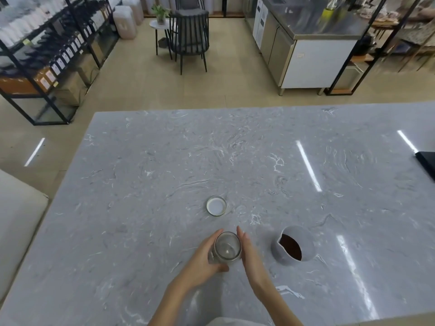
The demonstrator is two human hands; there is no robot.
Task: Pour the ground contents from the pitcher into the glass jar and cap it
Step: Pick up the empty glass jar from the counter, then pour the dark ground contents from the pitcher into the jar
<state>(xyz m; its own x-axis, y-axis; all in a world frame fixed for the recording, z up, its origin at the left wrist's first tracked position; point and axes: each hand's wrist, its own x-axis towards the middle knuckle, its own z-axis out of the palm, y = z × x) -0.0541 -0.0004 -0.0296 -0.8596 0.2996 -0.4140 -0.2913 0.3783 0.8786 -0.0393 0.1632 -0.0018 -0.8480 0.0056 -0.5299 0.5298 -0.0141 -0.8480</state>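
Note:
An empty clear glass jar (227, 245) stands upright and uncapped on the grey marble table (164, 161) near the front edge. My left hand (202, 260) wraps around its left side, fingers curled on the glass. My right hand (249, 250) lies flat against the jar's right side with straight fingers. The jar's white lid (216, 205) rests on the table just beyond the jar, inner side up. To the right stands a grey pitcher (293, 245) with dark brown ground contents inside, its spout pointing left toward the jar.
A black flat object (427, 162) pokes in at the table's right edge. A cream cushion (16, 220) sits left of the table. Beyond the table are shelving racks (47, 55), a dark chair (189, 36) and a steel counter (313, 43).

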